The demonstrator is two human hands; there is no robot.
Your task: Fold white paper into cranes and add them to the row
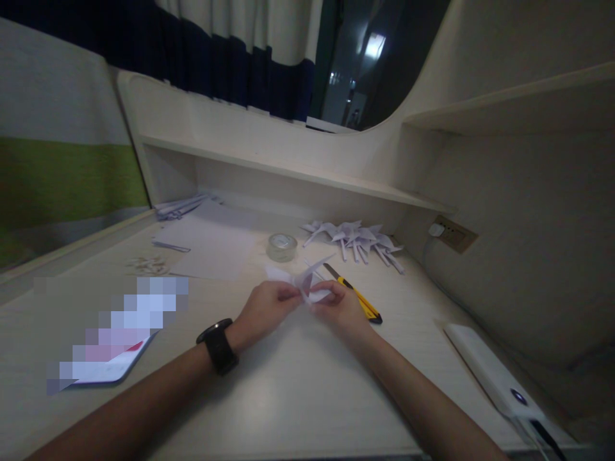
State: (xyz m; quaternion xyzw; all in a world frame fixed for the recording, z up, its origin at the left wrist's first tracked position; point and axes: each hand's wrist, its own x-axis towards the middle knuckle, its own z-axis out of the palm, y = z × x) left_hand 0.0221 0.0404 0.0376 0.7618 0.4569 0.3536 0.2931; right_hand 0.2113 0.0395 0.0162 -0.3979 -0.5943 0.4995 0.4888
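At frame centre a folded paper piece (307, 282) was pinched between left hand (266, 307) and right hand (339, 306), steadied for creasing; finished paper folds (358, 240) were piled behind.

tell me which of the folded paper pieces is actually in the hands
The folded paper piece pinched between the left hand and right hand. The other folded pieces lie in a pile farther back, under the shelf, untouched.
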